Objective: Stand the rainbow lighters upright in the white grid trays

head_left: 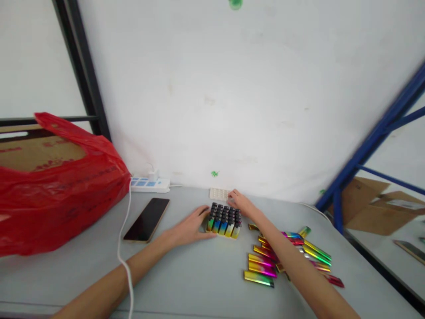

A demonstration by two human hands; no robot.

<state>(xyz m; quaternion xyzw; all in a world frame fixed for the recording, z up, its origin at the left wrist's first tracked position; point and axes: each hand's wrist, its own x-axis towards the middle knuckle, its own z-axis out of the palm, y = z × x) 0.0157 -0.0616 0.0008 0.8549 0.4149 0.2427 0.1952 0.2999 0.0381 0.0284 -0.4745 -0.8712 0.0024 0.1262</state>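
Several lighters with black tops stand upright in a tight block of rows, their bodies green, blue, white and yellow. My left hand spans the block's left side, thumb along the front left corner and fingers at the back left. At the back right corner, my right hand has bent, closed fingers between the block and a white tray with cells. What its fingertips hold, if anything, is hidden. Under and beside my right forearm lies a loose pile of shiny coloured lighters, several in gold, pink, green and red.
Left of the hands lies a phone, with a power strip behind it. A white cable crosses my left forearm. A red plastic bag fills the left side. Blue metal framing and a cardboard box are at the right.
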